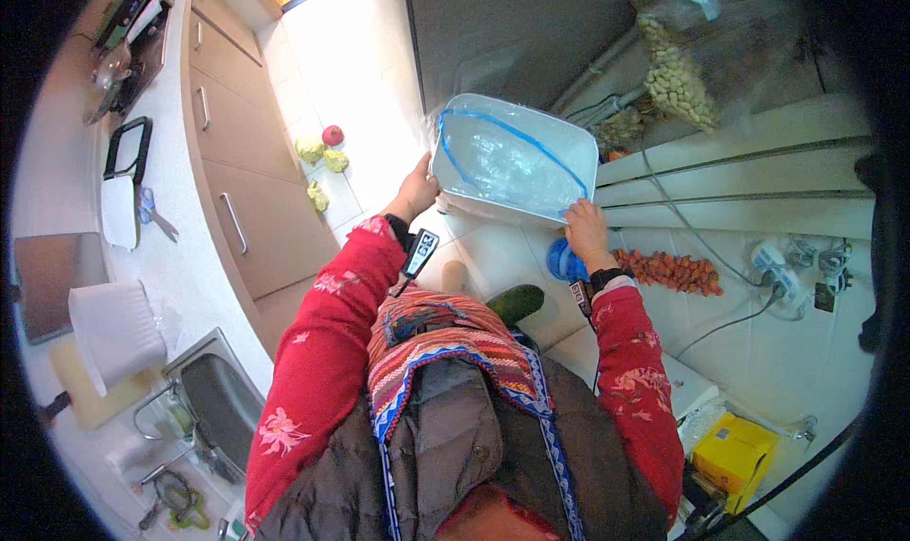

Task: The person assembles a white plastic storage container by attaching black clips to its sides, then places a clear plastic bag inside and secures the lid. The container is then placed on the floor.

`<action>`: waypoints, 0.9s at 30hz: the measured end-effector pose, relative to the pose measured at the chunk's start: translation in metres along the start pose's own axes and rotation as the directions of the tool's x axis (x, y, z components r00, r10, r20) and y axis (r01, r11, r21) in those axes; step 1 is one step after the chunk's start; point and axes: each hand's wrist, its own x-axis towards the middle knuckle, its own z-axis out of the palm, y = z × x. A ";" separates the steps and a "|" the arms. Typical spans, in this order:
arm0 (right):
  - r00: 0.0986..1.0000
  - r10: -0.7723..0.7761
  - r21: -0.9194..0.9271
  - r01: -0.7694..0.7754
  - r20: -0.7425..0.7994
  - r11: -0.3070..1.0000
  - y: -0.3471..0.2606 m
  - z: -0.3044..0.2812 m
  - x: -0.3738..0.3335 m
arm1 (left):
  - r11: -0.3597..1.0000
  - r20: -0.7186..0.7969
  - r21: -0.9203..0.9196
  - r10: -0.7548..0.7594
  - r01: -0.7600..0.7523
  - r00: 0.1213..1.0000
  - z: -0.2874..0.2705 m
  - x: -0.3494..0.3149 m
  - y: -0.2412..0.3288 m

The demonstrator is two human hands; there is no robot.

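Note:
A white bin [493, 208] is held out in front of me, its wide mouth facing up toward me. Lining it is a clear plastic bag [507, 167] with a blue drawstring running around the opening. My left hand [417, 192] is closed at the bin's left side, over the rim and the bag. At the near right corner, the fingers of my right hand [586, 230] pinch the bag's edge against the rim. A blue round object [565, 260] lies just left of my right wrist, partly hidden.
Cabinets with a counter [180, 219] and sink [223, 399] run along the left. Pale green vegetable pieces [318, 153] and a red round item [332, 135] lie on the floor. To the right are reddish dried pieces [668, 271], a power strip [775, 274] and a yellow box [735, 454].

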 end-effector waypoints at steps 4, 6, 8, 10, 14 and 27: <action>0.980 0.026 0.162 0.006 -0.200 0.987 -0.025 -0.027 -0.004 | 0.989 -0.058 0.093 0.124 -0.119 0.991 -0.038 -0.036 0.002; 0.968 0.015 0.259 0.052 -0.250 0.964 -0.046 -0.041 0.001 | 0.995 -0.048 0.052 0.091 -0.088 0.995 -0.069 -0.062 0.003; 0.946 -0.062 0.371 0.186 -0.320 0.910 -0.073 -0.055 0.015 | 1.000 -0.027 0.000 0.009 -0.009 1.000 -0.103 -0.091 0.005; 0.944 -0.160 0.487 0.288 -0.287 0.825 -0.109 -0.068 0.034 | 0.995 -0.026 -0.093 -0.030 0.028 0.999 -0.140 -0.122 0.005; 0.853 -0.450 0.613 0.510 -0.266 0.604 -0.185 -0.090 0.085 | 0.953 -0.287 -0.303 -0.072 -0.020 0.955 -0.214 -0.173 -0.002; 0.991 -0.134 0.633 0.114 -0.017 0.766 -0.296 -0.069 0.182 | -0.181 -0.542 -0.739 -0.413 -0.649 0.732 -0.567 -0.145 -0.133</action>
